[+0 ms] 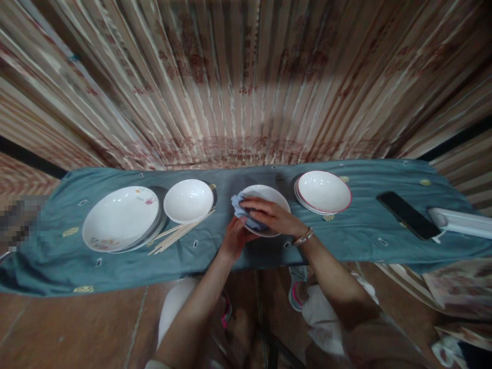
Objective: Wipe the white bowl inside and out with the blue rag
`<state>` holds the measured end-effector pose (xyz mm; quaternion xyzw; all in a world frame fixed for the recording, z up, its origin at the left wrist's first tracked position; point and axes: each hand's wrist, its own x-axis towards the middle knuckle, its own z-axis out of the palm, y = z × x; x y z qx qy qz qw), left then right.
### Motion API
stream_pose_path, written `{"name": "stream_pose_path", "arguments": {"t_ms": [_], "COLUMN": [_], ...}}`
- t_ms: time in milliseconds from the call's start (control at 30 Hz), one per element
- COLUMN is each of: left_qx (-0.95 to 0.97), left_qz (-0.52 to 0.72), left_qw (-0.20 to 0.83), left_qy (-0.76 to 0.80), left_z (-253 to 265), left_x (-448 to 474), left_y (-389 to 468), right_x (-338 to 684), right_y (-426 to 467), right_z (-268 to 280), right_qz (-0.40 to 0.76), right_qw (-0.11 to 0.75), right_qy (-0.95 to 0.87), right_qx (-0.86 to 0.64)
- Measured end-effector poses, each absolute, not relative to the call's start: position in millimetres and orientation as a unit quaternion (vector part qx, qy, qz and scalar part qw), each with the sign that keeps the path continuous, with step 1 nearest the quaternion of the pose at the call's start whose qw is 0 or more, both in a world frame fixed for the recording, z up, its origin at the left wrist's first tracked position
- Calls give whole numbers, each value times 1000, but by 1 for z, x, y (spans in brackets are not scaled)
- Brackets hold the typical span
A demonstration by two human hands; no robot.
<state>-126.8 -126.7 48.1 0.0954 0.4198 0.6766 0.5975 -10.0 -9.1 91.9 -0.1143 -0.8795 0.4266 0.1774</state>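
Note:
A white bowl (pixel 274 197) is held just above the table's near middle. My left hand (pixel 235 237) grips its near left side, with the thumb up by the rim. Inside the bowl, my right hand (pixel 269 214) presses a crumpled light-blue cloth (pixel 240 205) against the left wall and rim. The fingers of that hand are bent over the cloth, and a bracelet circles the wrist. Part of the bowl's inside is hidden beneath the right hand.
To the left stand a single white bowl (pixel 188 201), several chopsticks (pixel 180 234) and stacked flowered plates (pixel 121 218). Stacked red-rimmed bowls (pixel 325 191) are on the right, then a black phone (pixel 409 214) and a white device (pixel 461 221). A teal cloth (pixel 215 256) covers the table.

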Motion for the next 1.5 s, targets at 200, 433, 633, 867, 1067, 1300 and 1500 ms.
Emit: {"name": "stream_pose_path", "arguments": {"t_ms": [200,433,633,867,1067,1300,1500], "left_qx": [95,102,103,90,88,82,81], "left_qz": [665,676,692,704,696,680,671], "left_qw": [623,603,572,544,556,581,589], "left_qy": [400,411,429,448,446,440,444], "left_z": [47,43,43,47,47,47,47], "left_x": [-129,-129,-130,-133,-130,-124,-121], "left_y": [-129,-129,-128,-126,-125,-126,-128], "right_x": [-8,-5,4,8,0,-4,-8], "right_y": [-7,-11,-11,-20,-22,-18,-18], "right_z": [99,108,110,114,110,103,100], "right_qz": [505,509,412,137,37,22,94], "right_qw": [135,80,9,11,27,91,135], "right_qy": [-851,-855,-903,-959,-956,-956,-959], "right_qx": [-54,-52,-122,-247,-290,-279,-233]}}
